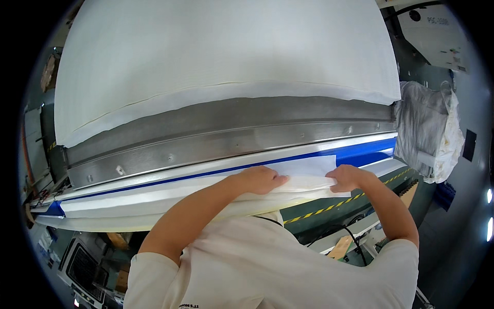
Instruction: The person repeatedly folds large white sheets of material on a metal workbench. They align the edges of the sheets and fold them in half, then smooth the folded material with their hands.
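A long strip of folded white sheet material [206, 184] lies in layers along the near side of the machine, in front of my body. Near its right end my left hand [261, 179] is closed on the upper layers, with the fingertips hidden under the material. My right hand [352, 178] pinches the folded right end of the same sheet. Between the hands the folds are bunched, and a flat white flap [309, 166] stands up behind them against a blue strip [368, 149].
Beyond the blue strip runs a grey metal plate [231, 116]. Over its far side lies a broad white sheet [226, 46] with an uneven near edge. A plastic-wrapped bundle [429, 129] stands at right. Yellow-black floor tape [327, 208] and a dark cable [355, 238] show below right.
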A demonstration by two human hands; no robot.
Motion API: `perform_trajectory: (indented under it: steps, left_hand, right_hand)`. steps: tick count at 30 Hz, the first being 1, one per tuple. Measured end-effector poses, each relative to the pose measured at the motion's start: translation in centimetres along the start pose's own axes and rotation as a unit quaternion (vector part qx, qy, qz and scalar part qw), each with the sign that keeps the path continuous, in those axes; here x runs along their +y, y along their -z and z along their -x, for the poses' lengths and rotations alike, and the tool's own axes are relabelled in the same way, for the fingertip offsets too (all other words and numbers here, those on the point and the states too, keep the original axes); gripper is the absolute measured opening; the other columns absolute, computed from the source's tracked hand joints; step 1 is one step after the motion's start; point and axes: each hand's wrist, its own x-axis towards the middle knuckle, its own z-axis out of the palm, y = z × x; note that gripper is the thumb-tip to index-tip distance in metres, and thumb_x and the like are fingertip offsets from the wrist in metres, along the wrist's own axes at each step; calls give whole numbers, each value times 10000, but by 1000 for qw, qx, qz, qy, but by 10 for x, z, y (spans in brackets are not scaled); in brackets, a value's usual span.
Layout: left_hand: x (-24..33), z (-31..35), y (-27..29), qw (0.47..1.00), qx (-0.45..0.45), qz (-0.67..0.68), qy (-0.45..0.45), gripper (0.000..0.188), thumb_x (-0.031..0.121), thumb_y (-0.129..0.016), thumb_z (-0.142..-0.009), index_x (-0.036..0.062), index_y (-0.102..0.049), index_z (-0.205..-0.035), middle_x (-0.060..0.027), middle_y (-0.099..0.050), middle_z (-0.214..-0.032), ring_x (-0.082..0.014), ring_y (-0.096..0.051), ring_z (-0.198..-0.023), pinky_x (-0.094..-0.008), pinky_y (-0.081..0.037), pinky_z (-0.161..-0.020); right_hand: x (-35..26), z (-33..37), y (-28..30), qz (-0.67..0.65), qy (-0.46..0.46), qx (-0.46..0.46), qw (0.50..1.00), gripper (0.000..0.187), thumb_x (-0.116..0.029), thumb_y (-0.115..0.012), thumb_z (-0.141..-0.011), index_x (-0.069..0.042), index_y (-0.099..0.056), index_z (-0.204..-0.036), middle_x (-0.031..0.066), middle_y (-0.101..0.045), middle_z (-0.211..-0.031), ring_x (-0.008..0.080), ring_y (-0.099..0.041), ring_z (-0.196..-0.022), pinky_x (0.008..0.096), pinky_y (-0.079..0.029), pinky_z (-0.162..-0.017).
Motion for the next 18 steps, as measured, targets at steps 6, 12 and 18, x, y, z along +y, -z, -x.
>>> perform_trajectory:
  steps: [6,12,18]
  left_hand:
    - [-19,76,50,977,177,115,-18,479,463,-437,-970,54,-604,-1155,-134,-646,-1098,-262,-597,-1050,-361,-440,-928]
    - [-166,225,102,765,595,245,37,308,287,-555,-957,30,-617,-1116,-45,-647,-1016,-136,-605,-902,-272,-462,-843]
    - [-306,352,116,473,785,-297,266,240,122,-582,-853,41,-605,-1078,-157,-616,-1075,-355,-560,-1038,-455,-438,-899]
  right_hand:
    - [20,-40,10,-104,-106,-29,989,347,-346,-699,-688,-51,-701,-871,122,-700,-814,228,-666,-740,349,-513,-702]
    - [46,-39,-7,31,-162,42,985,230,-286,-634,-663,-85,-671,-557,102,-647,-581,279,-651,-616,376,-517,-606]
    - [-63,-84,52,-17,-91,174,980,228,-293,-596,-752,-93,-695,-709,121,-675,-695,326,-655,-734,428,-523,-716]
